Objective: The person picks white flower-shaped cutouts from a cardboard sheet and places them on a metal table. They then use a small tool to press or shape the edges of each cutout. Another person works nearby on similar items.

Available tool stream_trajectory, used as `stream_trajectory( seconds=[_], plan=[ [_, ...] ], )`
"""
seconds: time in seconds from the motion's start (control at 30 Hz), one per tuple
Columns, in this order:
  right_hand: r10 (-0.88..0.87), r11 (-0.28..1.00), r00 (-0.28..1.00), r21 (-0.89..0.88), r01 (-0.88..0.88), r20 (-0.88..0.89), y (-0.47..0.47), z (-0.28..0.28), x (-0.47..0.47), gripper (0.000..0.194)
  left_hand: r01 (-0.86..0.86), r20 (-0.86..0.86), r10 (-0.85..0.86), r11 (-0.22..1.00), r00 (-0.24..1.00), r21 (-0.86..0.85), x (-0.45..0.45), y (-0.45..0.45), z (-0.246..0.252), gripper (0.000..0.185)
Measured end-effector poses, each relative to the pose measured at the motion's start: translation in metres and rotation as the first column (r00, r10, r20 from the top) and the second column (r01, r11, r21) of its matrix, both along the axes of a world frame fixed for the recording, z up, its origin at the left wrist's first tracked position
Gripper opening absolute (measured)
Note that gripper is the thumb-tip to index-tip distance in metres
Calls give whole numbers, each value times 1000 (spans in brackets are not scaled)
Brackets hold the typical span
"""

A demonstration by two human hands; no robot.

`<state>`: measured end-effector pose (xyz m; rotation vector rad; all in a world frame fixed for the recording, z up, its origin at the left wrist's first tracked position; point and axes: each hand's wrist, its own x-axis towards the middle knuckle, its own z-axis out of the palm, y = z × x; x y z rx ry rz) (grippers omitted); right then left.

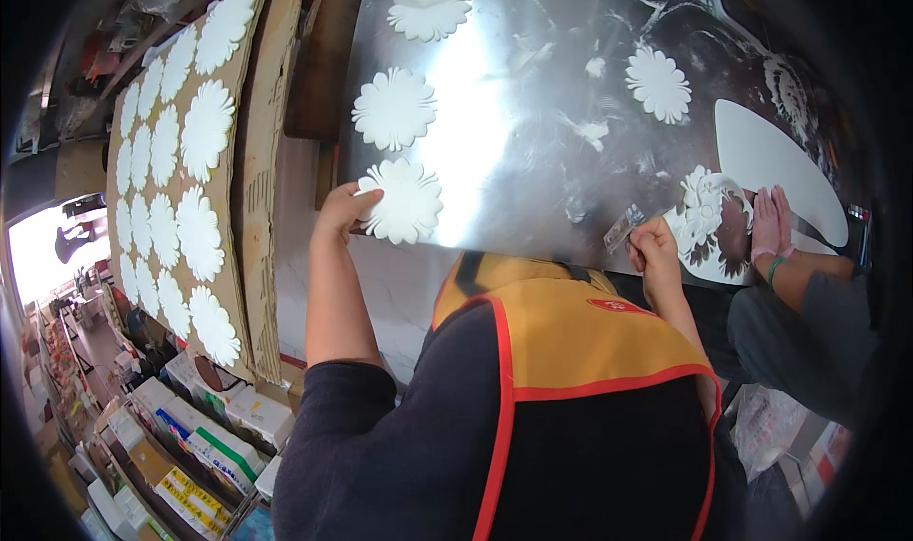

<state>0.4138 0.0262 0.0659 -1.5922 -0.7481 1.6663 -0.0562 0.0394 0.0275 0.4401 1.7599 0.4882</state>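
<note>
My left hand (347,211) pinches the left edge of a white flower-shaped sheet (403,202), thumb on top, at the near left edge of the metal tabletop (528,206). Two similar white flowers, a middle one (394,109) and a far one (429,10), lie beyond it in a column. In my right hand (653,248) is a small flat scraper-like blade (623,229), held at the table's near edge. Right of that hand lies a white sheet with cut-out openings (702,213). Another white flower (658,84) rests farther back.
On the left, a cardboard sheet (239,220) carries rows of white flowers (207,131). A co-worker's hands (772,224) rest at the right beside a curved white sheet (767,156). White powder (588,133) marks the tabletop. Boxes (221,455) stand lower left.
</note>
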Motion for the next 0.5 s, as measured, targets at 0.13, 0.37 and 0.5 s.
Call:
stream_trajectory(
  seconds=[0.13,0.37,0.5],
  plan=[
    [66,997,997,-43,-65,35,13,7,-18,5,2,-106,4,999,994,52,-17,2,-12,33],
    [103,994,994,-49,-102,24,28,9,-24,6,338,-858,145,877,492,342,13,-5,-13,52],
    [113,992,989,-67,-107,94,29,6,-11,5,632,-963,-17,758,268,163,55,-10,-29,70]
  ],
)
